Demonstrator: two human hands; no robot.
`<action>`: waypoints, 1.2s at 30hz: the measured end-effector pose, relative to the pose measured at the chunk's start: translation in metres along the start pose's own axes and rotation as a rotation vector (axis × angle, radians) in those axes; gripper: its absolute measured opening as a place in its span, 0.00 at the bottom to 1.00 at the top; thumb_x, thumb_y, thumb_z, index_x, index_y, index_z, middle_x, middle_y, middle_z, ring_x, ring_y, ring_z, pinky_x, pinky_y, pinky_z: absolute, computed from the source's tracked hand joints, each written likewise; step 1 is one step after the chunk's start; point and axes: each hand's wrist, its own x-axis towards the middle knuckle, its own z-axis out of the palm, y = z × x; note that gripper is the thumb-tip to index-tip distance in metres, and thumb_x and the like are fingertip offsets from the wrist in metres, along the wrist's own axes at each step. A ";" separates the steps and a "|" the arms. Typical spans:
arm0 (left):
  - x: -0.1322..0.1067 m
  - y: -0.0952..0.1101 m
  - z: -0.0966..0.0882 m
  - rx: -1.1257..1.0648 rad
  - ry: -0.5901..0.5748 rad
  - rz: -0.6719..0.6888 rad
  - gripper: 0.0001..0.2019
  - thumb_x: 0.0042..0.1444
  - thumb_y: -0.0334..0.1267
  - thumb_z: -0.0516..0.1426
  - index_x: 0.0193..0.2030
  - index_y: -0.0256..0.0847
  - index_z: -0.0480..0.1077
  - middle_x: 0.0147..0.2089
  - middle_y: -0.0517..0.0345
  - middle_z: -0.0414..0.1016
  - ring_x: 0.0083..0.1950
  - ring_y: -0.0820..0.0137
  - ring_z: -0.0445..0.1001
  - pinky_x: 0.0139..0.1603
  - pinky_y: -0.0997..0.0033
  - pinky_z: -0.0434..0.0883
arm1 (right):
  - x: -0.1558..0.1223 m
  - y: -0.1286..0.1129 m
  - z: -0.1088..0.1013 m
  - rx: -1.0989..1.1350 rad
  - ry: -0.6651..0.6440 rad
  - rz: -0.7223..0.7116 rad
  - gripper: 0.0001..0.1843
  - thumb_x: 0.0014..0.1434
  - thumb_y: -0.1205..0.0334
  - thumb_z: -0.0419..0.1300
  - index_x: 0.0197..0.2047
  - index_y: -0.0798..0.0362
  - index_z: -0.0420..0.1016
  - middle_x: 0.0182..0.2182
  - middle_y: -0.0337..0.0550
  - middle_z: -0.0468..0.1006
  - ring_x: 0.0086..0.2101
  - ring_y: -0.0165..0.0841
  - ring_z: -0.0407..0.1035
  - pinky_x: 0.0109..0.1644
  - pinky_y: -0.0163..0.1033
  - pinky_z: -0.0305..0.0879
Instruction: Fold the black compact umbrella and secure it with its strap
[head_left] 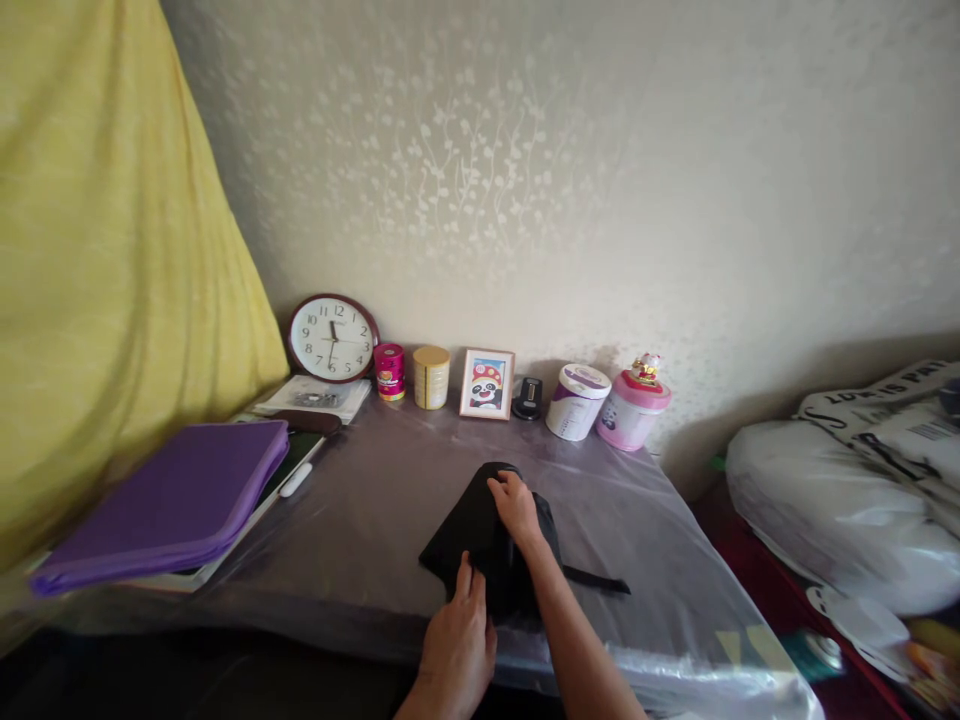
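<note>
**Figure 1. Both hands on a dark fabric item over slick sheeting**

From my remote seat, I see the black fabric item (480, 540) lying on the plastic-covered table (375, 520), directly under both sets of fingers. The right hand (517, 505) sits at its far end, fingers curled together and closed over a raised fold. I judge this grip keeps the fold from springing open. The left hand (457, 640) lies flat on the near end, fingers straight and close together. It is probably pinning the cloth so it does not slide on the glossy cover. A strap (596, 580) trails away, right of the right fingertips. Well beyond the fingers, along the wall, stand a clock (334, 338), a framed panda picture (487, 383) and a pink pot (632, 410). A purple folder (172, 500) lies far left of the left fingers.
</note>
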 end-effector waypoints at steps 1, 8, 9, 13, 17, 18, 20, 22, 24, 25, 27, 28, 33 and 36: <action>0.000 0.000 -0.001 0.001 -0.010 -0.008 0.28 0.52 0.25 0.46 0.62 0.32 0.53 0.67 0.39 0.47 0.51 0.65 0.71 0.46 0.72 0.68 | -0.002 -0.003 0.001 -0.040 -0.012 -0.006 0.17 0.55 0.60 0.55 0.46 0.57 0.71 0.31 0.47 0.80 0.38 0.38 0.73 0.40 0.37 0.63; -0.004 0.000 -0.003 -0.085 0.039 -0.031 0.32 0.54 0.25 0.46 0.65 0.29 0.41 0.65 0.39 0.51 0.59 0.64 0.64 0.53 0.72 0.64 | -0.018 -0.015 0.006 -0.380 -0.147 -0.185 0.15 0.60 0.60 0.49 0.48 0.51 0.69 0.26 0.38 0.80 0.36 0.34 0.74 0.37 0.34 0.61; -0.004 0.000 -0.003 -0.093 0.054 -0.023 0.32 0.54 0.25 0.46 0.66 0.31 0.40 0.65 0.39 0.51 0.58 0.64 0.64 0.52 0.72 0.65 | -0.019 -0.015 0.007 -0.406 -0.153 -0.209 0.14 0.60 0.60 0.50 0.47 0.50 0.69 0.27 0.37 0.80 0.37 0.34 0.74 0.37 0.34 0.61; -0.004 0.000 -0.004 -0.067 0.045 -0.005 0.35 0.54 0.24 0.46 0.67 0.41 0.36 0.63 0.40 0.55 0.46 0.66 0.74 0.42 0.72 0.68 | -0.024 -0.013 0.005 -0.400 -0.193 -0.308 0.12 0.60 0.62 0.50 0.46 0.48 0.70 0.28 0.36 0.80 0.35 0.33 0.73 0.37 0.34 0.62; -0.003 0.001 -0.002 -0.022 0.017 -0.032 0.32 0.55 0.24 0.46 0.66 0.40 0.41 0.63 0.35 0.52 0.44 0.66 0.75 0.41 0.72 0.68 | -0.040 -0.009 -0.011 -0.202 -0.268 -0.488 0.12 0.61 0.63 0.50 0.44 0.47 0.72 0.30 0.36 0.79 0.37 0.31 0.72 0.42 0.35 0.63; -0.002 0.001 -0.001 -0.020 0.020 -0.034 0.32 0.55 0.25 0.47 0.66 0.39 0.42 0.64 0.35 0.52 0.44 0.66 0.74 0.42 0.72 0.68 | -0.046 -0.007 -0.016 -0.137 -0.272 -0.532 0.12 0.62 0.62 0.49 0.44 0.47 0.72 0.32 0.37 0.79 0.37 0.31 0.71 0.43 0.35 0.64; -0.002 0.000 0.001 -0.022 0.025 -0.033 0.32 0.55 0.25 0.47 0.66 0.38 0.42 0.64 0.36 0.52 0.46 0.66 0.74 0.43 0.73 0.68 | -0.060 -0.003 -0.025 -0.040 -0.244 -0.604 0.13 0.63 0.61 0.48 0.44 0.48 0.72 0.37 0.39 0.78 0.39 0.31 0.70 0.45 0.36 0.64; -0.002 -0.001 0.003 -0.025 0.031 -0.033 0.32 0.55 0.26 0.47 0.66 0.37 0.42 0.64 0.37 0.51 0.47 0.66 0.73 0.43 0.74 0.68 | -0.070 0.003 -0.029 -0.009 -0.208 -0.668 0.14 0.63 0.61 0.48 0.44 0.49 0.73 0.39 0.42 0.78 0.41 0.32 0.69 0.48 0.38 0.64; -0.002 -0.002 0.004 -0.029 0.033 -0.037 0.32 0.55 0.26 0.47 0.66 0.35 0.41 0.64 0.36 0.50 0.47 0.66 0.73 0.43 0.74 0.68 | -0.073 0.009 -0.029 -0.036 -0.196 -0.721 0.13 0.63 0.62 0.48 0.44 0.49 0.73 0.41 0.43 0.77 0.46 0.33 0.66 0.52 0.42 0.62; -0.002 -0.002 0.004 -0.031 0.032 -0.040 0.32 0.56 0.26 0.46 0.66 0.35 0.40 0.64 0.35 0.50 0.47 0.66 0.73 0.43 0.74 0.68 | -0.071 0.012 -0.028 -0.063 -0.192 -0.736 0.13 0.62 0.63 0.49 0.44 0.49 0.74 0.43 0.43 0.77 0.49 0.34 0.65 0.55 0.45 0.59; -0.002 -0.001 0.004 -0.034 0.020 -0.057 0.31 0.56 0.26 0.46 0.66 0.33 0.39 0.65 0.34 0.49 0.47 0.66 0.73 0.42 0.74 0.68 | -0.060 0.017 -0.022 -0.122 -0.180 -0.737 0.13 0.62 0.62 0.49 0.44 0.48 0.74 0.45 0.43 0.76 0.53 0.36 0.62 0.59 0.50 0.52; -0.002 -0.001 0.003 -0.034 0.011 -0.071 0.31 0.56 0.26 0.46 0.66 0.33 0.39 0.65 0.34 0.49 0.47 0.66 0.73 0.42 0.74 0.68 | -0.052 0.020 -0.019 -0.151 -0.178 -0.728 0.13 0.62 0.62 0.49 0.44 0.48 0.74 0.46 0.43 0.76 0.54 0.36 0.61 0.60 0.52 0.49; 0.000 0.002 -0.003 -0.029 -0.019 -0.138 0.32 0.56 0.28 0.48 0.66 0.38 0.40 0.65 0.35 0.48 0.46 0.66 0.74 0.43 0.73 0.68 | -0.001 0.029 -0.005 -0.243 -0.165 -0.663 0.16 0.63 0.61 0.47 0.44 0.47 0.75 0.47 0.42 0.76 0.55 0.36 0.59 0.61 0.53 0.44; -0.001 0.002 -0.006 -0.040 -0.016 -0.145 0.33 0.55 0.28 0.48 0.66 0.40 0.40 0.64 0.36 0.48 0.47 0.65 0.73 0.44 0.72 0.68 | 0.023 0.032 -0.001 -0.297 -0.144 -0.605 0.17 0.63 0.61 0.46 0.42 0.46 0.76 0.47 0.41 0.76 0.56 0.35 0.59 0.61 0.51 0.45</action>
